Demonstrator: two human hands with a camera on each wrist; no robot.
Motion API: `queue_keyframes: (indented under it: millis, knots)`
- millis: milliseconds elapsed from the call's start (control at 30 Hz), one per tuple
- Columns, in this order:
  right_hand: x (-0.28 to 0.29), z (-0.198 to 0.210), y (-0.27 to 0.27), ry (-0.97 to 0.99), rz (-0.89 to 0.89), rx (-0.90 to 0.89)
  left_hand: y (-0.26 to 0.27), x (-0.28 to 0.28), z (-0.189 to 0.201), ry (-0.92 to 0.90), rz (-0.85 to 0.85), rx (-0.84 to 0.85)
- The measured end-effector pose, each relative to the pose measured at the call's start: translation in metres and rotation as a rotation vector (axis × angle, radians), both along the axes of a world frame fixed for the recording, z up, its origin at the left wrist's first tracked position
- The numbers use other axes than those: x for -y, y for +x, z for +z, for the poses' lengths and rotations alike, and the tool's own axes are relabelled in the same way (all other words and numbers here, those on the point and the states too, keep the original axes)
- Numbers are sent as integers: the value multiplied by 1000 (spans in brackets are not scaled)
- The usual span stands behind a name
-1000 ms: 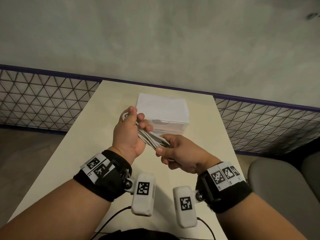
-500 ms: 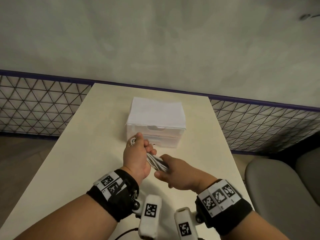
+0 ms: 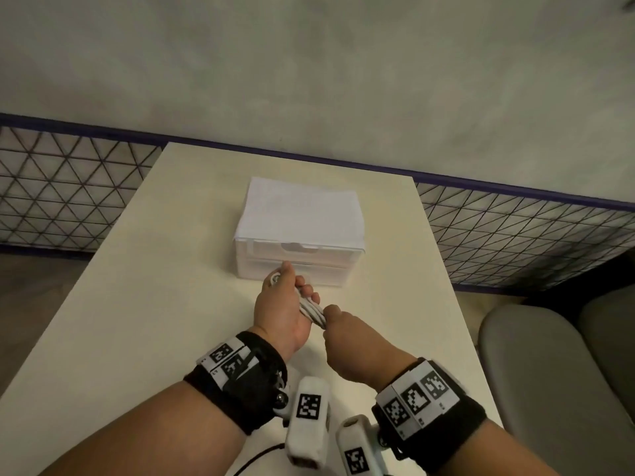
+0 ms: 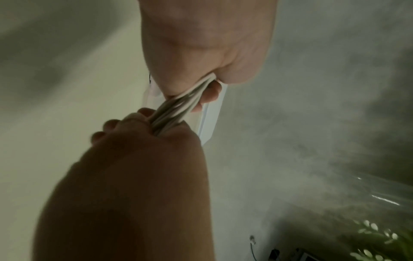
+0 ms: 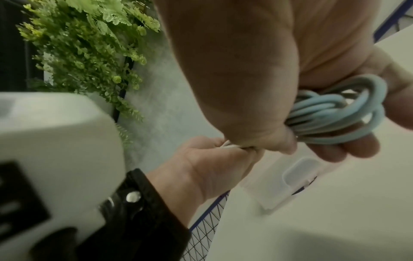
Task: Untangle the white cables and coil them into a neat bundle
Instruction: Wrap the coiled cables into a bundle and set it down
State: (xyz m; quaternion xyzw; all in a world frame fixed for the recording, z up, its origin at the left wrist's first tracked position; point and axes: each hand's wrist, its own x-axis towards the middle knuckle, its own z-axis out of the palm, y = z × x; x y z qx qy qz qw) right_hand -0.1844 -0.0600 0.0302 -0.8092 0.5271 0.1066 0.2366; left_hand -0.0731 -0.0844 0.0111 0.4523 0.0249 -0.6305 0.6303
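The white cables (image 3: 312,310) are gathered into one thick bundle of several strands, stretched between my two hands above the table (image 3: 144,304). My left hand (image 3: 283,304) grips the far end in a fist, with a small loop poking out past the thumb. My right hand (image 3: 343,333) grips the near end. In the left wrist view the strands (image 4: 176,109) run twisted from the left hand (image 4: 201,53) to the right hand (image 4: 138,159). In the right wrist view the looped end (image 5: 335,113) sits curled inside the right hand's fingers (image 5: 348,150), and the left hand (image 5: 212,167) holds a strand beside it.
A white plastic drawer box (image 3: 299,231) stands on the table just beyond the hands, its front (image 5: 290,183) close to them. A grey chair (image 3: 556,372) is at the right. A mesh railing (image 3: 515,235) and a wall lie behind; a green plant (image 5: 85,44) shows at the side.
Both hands have come down and nearer to me with the bundle, away from the box front. The stretch of cable showing between them is shorter.
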Motion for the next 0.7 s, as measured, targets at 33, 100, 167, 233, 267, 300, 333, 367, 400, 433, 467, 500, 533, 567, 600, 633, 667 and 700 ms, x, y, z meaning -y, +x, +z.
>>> queue_keyframes:
  millis: [33, 100, 167, 233, 267, 300, 333, 367, 400, 433, 467, 500, 533, 567, 600, 633, 667, 700]
  knots:
    - [2, -3, -2, 18, -9, 5, -1, 2, -4, 28, -6, -14]
    - [4, -8, -4, 65, -28, 5, -3, 6, -14, 78, -38, -66]
    - [5, -9, -6, 137, -44, 0, -1, 8, -21, 99, -134, -131]
    - [7, -10, -10, 200, -85, 34, 4, 10, -23, 51, -302, -163]
    - [9, -9, -13, 210, -97, 41, 8, 12, -23, 26, -371, -169]
    - [11, -8, -16, 209, -102, 35, 11, 15, -26, 29, -412, -159]
    - [14, -7, -19, 203, -102, 24, 15, 19, -30, 47, -422, -149]
    - [17, -6, -22, 193, -98, 7, 18, 24, -35, 77, -415, -117]
    - [20, -5, -25, 179, -93, -13, 21, 28, -40, 107, -403, -84]
    - [24, -4, -28, 161, -86, -36, 23, 31, -42, 143, -381, -39]
    - [27, -4, -30, 146, -81, -53, 26, 34, -45, 167, -354, -5]
    - [30, -3, -33, 132, -77, -64, 27, 37, -47, 181, -328, 26]
    - [31, -1, -34, 122, -71, -71, 29, 40, -49, 189, -308, 45]
    - [34, 0, -36, 113, -68, -80, 29, 41, -49, 194, -295, 57]
    - [35, 2, -38, 104, -63, -93, 30, 44, -52, 196, -284, 52]
    - [37, 4, -40, 95, -57, -108, 30, 46, -52, 199, -272, 35]
    - [38, 5, -42, 87, -54, -117, 29, 48, -54, 198, -259, 14]
    - [39, 7, -43, 73, -48, -120, 29, 48, -56, 198, -252, 1]
